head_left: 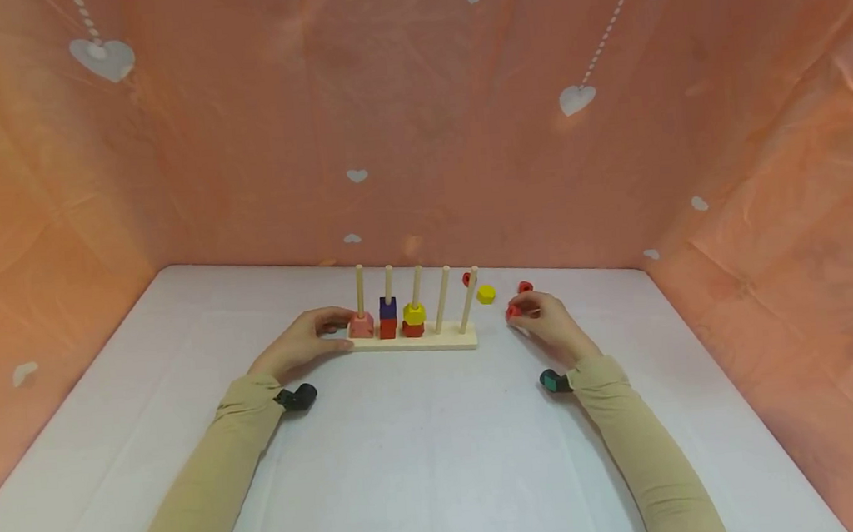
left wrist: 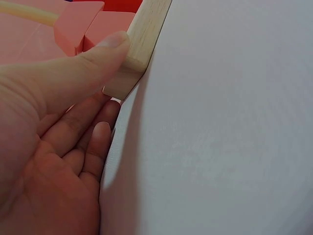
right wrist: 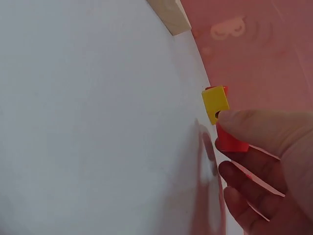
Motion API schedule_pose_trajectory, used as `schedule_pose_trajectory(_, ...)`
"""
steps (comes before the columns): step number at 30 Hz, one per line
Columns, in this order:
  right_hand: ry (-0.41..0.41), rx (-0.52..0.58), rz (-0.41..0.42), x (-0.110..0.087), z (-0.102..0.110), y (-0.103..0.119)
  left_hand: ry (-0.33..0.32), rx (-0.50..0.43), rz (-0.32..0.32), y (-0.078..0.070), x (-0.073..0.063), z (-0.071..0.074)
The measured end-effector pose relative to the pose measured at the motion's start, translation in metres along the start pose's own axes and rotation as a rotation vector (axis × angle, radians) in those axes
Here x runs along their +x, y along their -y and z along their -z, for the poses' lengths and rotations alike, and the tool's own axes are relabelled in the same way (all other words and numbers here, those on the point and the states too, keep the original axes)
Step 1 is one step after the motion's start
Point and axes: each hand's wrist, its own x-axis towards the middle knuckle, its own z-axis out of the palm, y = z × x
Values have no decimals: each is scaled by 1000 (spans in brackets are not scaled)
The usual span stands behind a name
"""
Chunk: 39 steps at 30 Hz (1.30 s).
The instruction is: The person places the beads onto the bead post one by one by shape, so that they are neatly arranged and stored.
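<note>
Left hand [head_left: 304, 338] had the left end of the base [head_left: 455, 343], thumb over the front edge, fingers at the end, grip closed to the wood's width. Base sat flat on the table [head_left: 426, 450], five pegs [head_left: 442, 300] up.

Stacks, from left: peg one pink pieces [head_left: 361, 327]; peg two purple block [head_left: 388, 307] on red cube [head_left: 388, 329]; peg three yellow hex [head_left: 414, 314] on red base piece [head_left: 413, 330].

Right hand [head_left: 551, 323] was right of the base, clear of it, pinching a red bead [head_left: 513, 313] between thumb and index; other fingers loosely bent. Couldn't tell if the bead touched the table.

Loose on the table: yellow piece [head_left: 486, 295] between base and right hand, a bit farther back; second red bead [head_left: 467, 279] behind the last peg; third red bead [head_left: 525, 287] just beyond the right hand. Pink cloth [head_left: 423, 132] hung behind.
</note>
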Motion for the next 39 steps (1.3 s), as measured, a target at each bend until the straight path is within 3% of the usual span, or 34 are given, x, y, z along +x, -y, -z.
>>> schedule_pose_trajectory(16,-32,45,-7,0,-8,-2,6,22,-31,2,1,-1)
schedule_pose_trajectory(26,-9,64,-49,1,-8,2,-5,47,-34,1,2,-1)
schedule_pose_trajectory(34,6,30,39,9,-6,3,-15,52,-50,1,1,-1)
schedule_pose_trajectory(39,9,46,38,17,-6,7,-3,42,-59,1,3,-1)
